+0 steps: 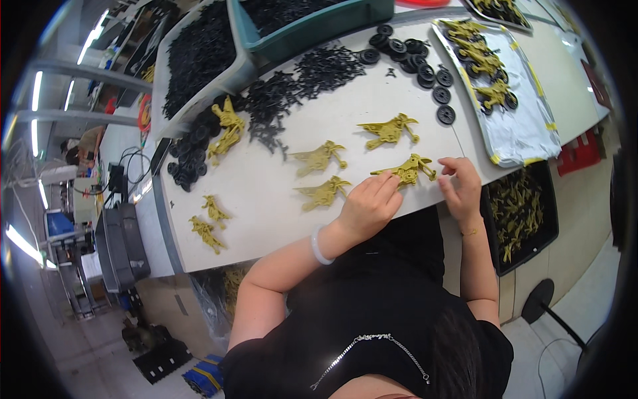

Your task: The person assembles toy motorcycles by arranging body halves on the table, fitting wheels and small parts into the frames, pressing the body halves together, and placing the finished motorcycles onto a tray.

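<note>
Left hand (369, 205) touches an olive toy-motorcycle frame (412, 169), grip unclear; right hand (463, 187) hovers empty at its four o'clock. Apparent positioning calls next for steadying.

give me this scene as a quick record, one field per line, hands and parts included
left hand: left hand, fingertips on a yellow toy motorcycle body
right hand: right hand, thumb and fingers apart, close to that body's right end; contact unclear
surface: white table
nearby: three similar yellow bodies
far side: black toy wheels; heap of small black parts; teal bin
right side: silvery-lined tray bearing yellow motorcycles with wheels
below table edge, right: black crate with yellow parts
</note>
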Available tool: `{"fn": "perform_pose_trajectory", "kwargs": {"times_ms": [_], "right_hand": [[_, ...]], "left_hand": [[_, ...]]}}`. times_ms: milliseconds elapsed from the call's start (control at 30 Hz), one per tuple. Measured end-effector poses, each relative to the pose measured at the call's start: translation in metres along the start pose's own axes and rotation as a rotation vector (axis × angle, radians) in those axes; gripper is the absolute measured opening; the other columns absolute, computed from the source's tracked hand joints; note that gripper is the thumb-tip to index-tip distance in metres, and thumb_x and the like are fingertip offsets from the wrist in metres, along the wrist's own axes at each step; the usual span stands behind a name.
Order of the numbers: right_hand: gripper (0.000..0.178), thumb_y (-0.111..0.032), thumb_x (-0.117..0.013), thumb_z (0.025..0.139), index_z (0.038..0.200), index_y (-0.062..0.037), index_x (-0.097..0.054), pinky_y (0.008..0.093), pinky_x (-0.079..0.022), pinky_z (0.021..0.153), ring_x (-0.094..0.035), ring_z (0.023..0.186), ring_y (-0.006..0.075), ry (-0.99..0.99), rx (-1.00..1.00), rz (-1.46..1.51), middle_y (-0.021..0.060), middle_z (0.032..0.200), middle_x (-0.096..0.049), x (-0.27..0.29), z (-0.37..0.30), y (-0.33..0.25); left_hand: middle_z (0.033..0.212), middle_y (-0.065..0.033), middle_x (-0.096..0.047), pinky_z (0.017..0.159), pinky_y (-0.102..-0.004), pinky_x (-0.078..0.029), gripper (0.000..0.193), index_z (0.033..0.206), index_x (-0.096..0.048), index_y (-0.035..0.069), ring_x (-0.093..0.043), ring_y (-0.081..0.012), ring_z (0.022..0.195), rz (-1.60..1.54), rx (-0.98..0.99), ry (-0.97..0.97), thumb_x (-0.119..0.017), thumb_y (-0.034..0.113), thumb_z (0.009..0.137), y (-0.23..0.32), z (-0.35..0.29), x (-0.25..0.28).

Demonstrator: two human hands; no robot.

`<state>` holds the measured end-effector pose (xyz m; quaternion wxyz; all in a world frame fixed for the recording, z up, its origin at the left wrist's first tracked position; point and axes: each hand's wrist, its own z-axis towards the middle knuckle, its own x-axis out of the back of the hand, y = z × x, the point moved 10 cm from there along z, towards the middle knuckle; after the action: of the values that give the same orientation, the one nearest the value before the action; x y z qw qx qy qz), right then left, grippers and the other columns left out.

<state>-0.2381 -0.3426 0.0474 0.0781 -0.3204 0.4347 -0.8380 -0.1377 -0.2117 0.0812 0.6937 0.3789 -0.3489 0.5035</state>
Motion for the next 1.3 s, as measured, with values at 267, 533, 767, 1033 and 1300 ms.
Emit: {"fn": "perform_pose_trajectory", "kwargs": {"times_ms": [267,533,767,1033,1300], "right_hand": [[0.022,-0.007,-0.074,0.066,0.084,-0.0063,-0.062,0.0353,-0.044,0.068,-0.055,0.074,0.0248,-0.058,0.061,-0.242,0.0051,0.076,-0.058,-0.013,-0.009,-0.004],[0.02,-0.004,-0.074,0.062,0.069,-0.0052,-0.055,0.0357,-0.042,0.063,-0.053,0.07,0.0251,-0.037,0.033,-0.254,0.0054,0.07,-0.054,-0.016,-0.01,0.006],[0.018,-0.007,-0.075,0.068,0.068,-0.006,-0.057,0.0345,-0.039,0.06,-0.05,0.065,0.0229,-0.075,0.056,-0.268,0.0043,0.064,-0.052,-0.02,-0.004,-0.005],[0.012,-0.005,-0.072,0.07,0.074,-0.006,-0.061,0.0335,-0.039,0.06,-0.05,0.064,0.0215,-0.042,-0.014,-0.22,0.0034,0.063,-0.052,-0.023,-0.003,-0.003],[0.01,-0.002,-0.068,0.074,0.083,-0.0041,-0.063,0.028,-0.042,0.063,-0.052,0.065,0.0158,-0.011,-0.135,-0.089,0.0041,0.069,-0.053,-0.016,-0.009,0.016]], "left_hand": [[0.1,-0.0134,-0.059,0.074,-0.0352,-0.047,0.018,0.087,-0.062,0.001,-0.058,-0.0268,0.093,-0.044,-0.028,0.031,-0.061,0.009,0.072,0.023,0.041,-0.002],[0.073,-0.0034,-0.047,0.063,-0.0318,-0.043,0.005,0.068,-0.058,0.008,-0.051,-0.0201,0.073,0.018,-0.108,-0.071,-0.06,0.013,0.069,0.016,0.063,-0.056],[0.091,-0.012,-0.062,0.077,-0.035,-0.049,0.024,0.091,-0.064,0.002,-0.061,-0.0262,0.085,-0.158,0.063,0.529,-0.064,-0.003,0.067,-0.042,0.042,0.128],[0.095,-0.006,-0.056,0.079,-0.0236,-0.048,0.023,0.105,-0.051,0.0,-0.056,-0.0121,0.087,-0.559,1.035,1.111,-0.064,-0.004,0.085,-0.242,-0.247,0.197],[0.099,-0.0089,-0.056,0.08,-0.0281,-0.048,0.026,0.105,-0.053,0.0,-0.056,-0.0169,0.089,-0.38,1.195,1.024,-0.065,-0.003,0.082,-0.257,-0.339,0.175]]}}
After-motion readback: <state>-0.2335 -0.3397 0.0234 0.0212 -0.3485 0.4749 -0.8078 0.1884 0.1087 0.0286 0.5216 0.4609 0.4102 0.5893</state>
